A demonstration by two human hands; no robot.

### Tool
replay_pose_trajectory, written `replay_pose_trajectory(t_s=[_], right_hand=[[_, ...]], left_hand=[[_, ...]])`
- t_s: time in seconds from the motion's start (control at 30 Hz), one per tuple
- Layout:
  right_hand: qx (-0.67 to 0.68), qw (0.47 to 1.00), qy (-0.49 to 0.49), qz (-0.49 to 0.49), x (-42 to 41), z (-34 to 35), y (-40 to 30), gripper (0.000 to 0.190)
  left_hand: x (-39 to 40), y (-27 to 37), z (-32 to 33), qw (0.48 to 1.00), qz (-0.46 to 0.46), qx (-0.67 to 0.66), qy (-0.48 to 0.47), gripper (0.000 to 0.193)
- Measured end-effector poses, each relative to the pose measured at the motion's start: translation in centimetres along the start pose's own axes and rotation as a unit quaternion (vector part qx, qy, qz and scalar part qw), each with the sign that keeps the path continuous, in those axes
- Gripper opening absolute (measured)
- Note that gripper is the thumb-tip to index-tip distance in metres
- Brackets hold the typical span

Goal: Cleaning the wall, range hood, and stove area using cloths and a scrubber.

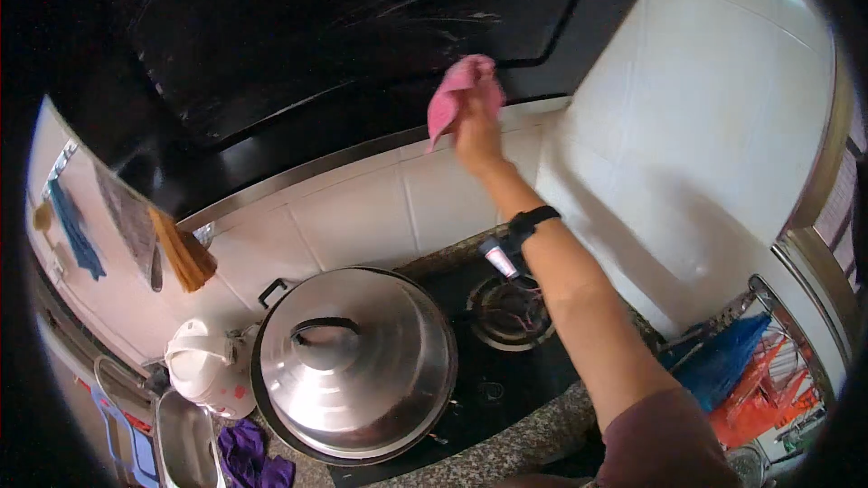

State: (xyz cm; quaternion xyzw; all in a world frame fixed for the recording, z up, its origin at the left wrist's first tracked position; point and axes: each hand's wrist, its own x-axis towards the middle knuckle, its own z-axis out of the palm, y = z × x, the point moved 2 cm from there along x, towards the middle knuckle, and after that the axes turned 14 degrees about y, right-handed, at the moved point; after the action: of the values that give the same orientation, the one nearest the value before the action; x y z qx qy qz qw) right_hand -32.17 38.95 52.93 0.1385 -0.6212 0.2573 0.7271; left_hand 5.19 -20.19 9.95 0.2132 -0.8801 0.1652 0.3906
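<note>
My right hand (478, 132) is raised and holds a pink cloth (451, 98) against or close to the lower edge of a black range hood (305, 47); contact cannot be told. Whitish streaks show on the hood's dark surface. A black band with a small light-coloured tag is on the right wrist. Under the arm lies a black gas hob (488, 390) with a bare burner (512, 312). On the hob's left stands a large wok (256, 379) covered by a domed steel lid (380, 359). My left hand is out of view.
A white electric kettle (203, 366) stands left of the wok, near a purple cloth (247, 454) and a steel sink or tray (186, 444). A brush (180, 251) and a blue cloth (74, 230) hang at left. Blue and red plastic bags (753, 393) hang at right beside the tiled wall (685, 122).
</note>
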Motion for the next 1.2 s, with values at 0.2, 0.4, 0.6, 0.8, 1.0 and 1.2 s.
replay_pose_trajectory(t_s=[0.2,0.4,0.6,0.8,1.0,1.2], right_hand=[[-0.222,0.958,0.172,-0.066,2.2,-3.0,6.8,0.027],[0.0,0.994,0.102,0.046,-0.8,5.8,2.9,0.03],[0.078,0.987,0.082,-0.113,-2.5,11.8,-20.1,0.041],[-0.031,0.973,-0.07,-0.219,-3.1,9.3,-9.9,0.038],[-0.155,0.981,0.023,-0.11,0.4,-0.8,3.0,0.048],[-0.178,0.978,-0.022,-0.103,-5.4,10.4,-6.5,0.067]], left_hand=[[2.8,1.5,-3.3,0.987,-0.07,-0.05,-0.138,0.055],[4.4,2.9,-4.0,0.985,-0.063,-0.067,-0.148,0.053],[3.5,1.5,-4.4,0.981,-0.095,-0.055,-0.159,0.053],[3.0,1.4,-4.3,0.988,-0.069,-0.052,-0.125,0.053],[4.5,2.4,-4.3,0.983,-0.065,-0.075,-0.154,0.049],[5.5,1.7,-5.8,0.984,-0.047,-0.055,-0.161,0.048]])
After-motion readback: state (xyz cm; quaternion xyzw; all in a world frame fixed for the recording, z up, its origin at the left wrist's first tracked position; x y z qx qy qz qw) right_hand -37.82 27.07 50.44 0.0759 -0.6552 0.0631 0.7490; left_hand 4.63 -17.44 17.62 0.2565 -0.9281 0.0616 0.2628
